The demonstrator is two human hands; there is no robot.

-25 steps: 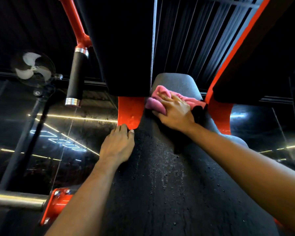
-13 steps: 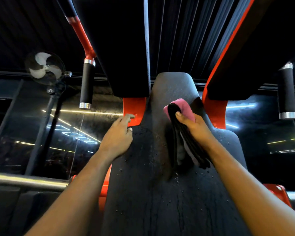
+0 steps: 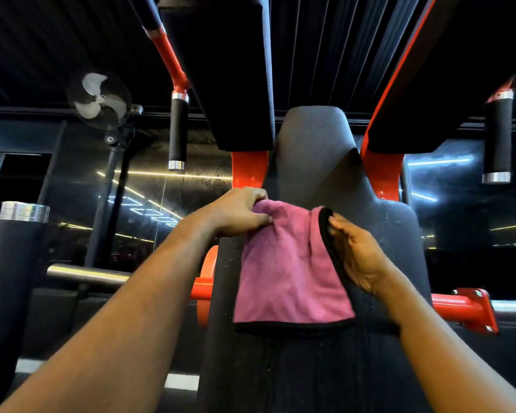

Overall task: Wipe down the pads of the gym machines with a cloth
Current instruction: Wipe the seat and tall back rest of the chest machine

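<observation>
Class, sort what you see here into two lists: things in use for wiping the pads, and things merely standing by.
In use: pink cloth; back pad; left hand; right hand.
Standing by: fan; left grip handle; right grip handle; steel bar.

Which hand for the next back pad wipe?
Probably right: the right hand pinches the cloth over the middle of the back pad; the left hand grips it at the left edge.

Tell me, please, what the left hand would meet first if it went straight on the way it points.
The left hand grips the cloth at a top corner. Heading on up and to the right, it would probably meet the back pad behind the cloth first, though depth is unclear.
</observation>
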